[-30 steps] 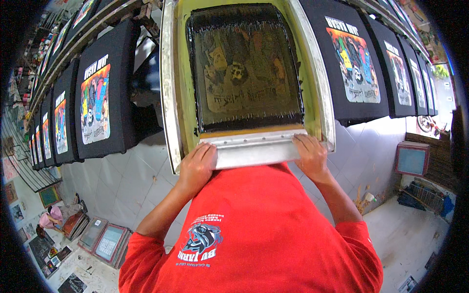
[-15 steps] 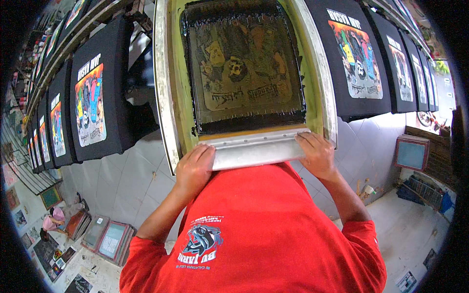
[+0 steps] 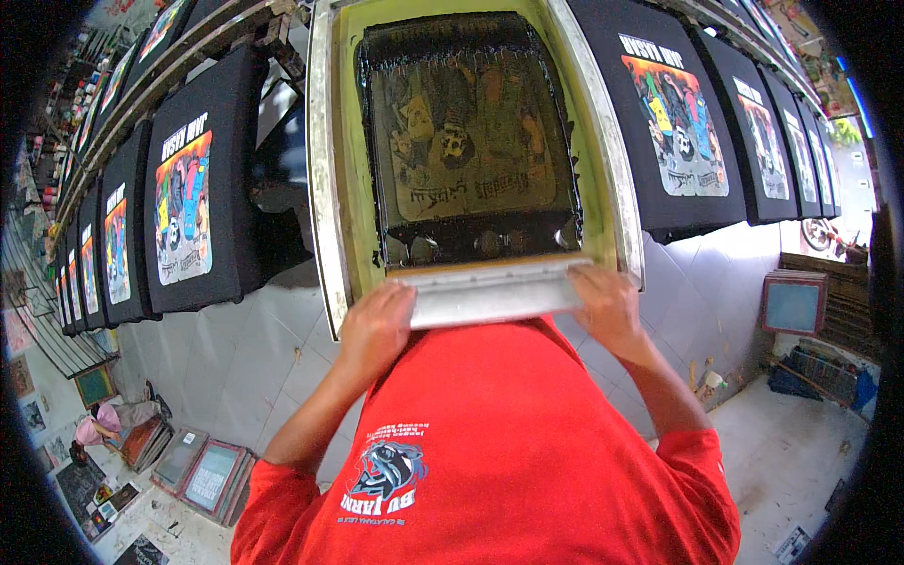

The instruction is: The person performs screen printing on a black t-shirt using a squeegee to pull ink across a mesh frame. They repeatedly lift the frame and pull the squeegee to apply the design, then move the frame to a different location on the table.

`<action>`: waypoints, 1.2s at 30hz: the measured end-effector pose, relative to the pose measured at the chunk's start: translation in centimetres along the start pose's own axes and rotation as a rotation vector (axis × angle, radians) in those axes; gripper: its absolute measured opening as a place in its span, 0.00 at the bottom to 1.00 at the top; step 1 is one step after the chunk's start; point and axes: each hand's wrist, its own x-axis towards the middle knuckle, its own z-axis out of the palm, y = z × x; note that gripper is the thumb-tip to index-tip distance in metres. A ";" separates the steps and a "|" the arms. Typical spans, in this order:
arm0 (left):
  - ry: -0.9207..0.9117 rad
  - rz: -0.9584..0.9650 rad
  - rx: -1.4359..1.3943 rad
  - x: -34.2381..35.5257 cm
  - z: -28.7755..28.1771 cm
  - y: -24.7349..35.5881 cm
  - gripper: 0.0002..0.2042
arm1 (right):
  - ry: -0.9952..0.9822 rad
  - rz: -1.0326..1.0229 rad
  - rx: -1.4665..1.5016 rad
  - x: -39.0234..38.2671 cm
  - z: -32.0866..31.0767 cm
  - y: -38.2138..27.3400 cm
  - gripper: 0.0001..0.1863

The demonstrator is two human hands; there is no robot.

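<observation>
A metal-framed printing screen (image 3: 325, 188) lies in front of me, its mesh (image 3: 471, 141) dark with ink and showing a faint picture with figures. Across the screen's near end lies a long pale squeegee (image 3: 494, 292). My left hand (image 3: 377, 325) grips its left end and my right hand (image 3: 607, 306) grips its right end, fingers curled over the top. Below the hands my red shirt (image 3: 499, 443) fills the lower middle of the view.
Black T-shirts with colourful prints lie on boards in a row to the left (image 3: 193, 207) and right (image 3: 673, 122) of the screen. On the white tiled floor, framed screens (image 3: 212, 476) lean at lower left and another frame (image 3: 793, 303) stands at right.
Both hands keep their grip on the squeegee at the screen's near end. Only the view has shifted slightly.
</observation>
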 end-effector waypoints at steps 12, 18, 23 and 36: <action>0.147 0.035 0.061 10.4 0.5 -5.1 0.14 | 0.171 -0.044 -0.038 11.8 1.2 4.0 0.25; 0.222 0.016 0.069 18.3 1.2 -10.6 0.11 | 0.219 -0.090 -0.074 21.2 1.6 8.2 0.24; 0.200 -0.021 0.109 25.6 1.1 -14.7 0.12 | 0.212 -0.067 -0.107 29.1 2.4 12.4 0.30; 0.044 0.037 0.017 38.2 -6.5 -20.3 0.11 | 0.064 -0.046 -0.194 42.5 -5.8 14.9 0.18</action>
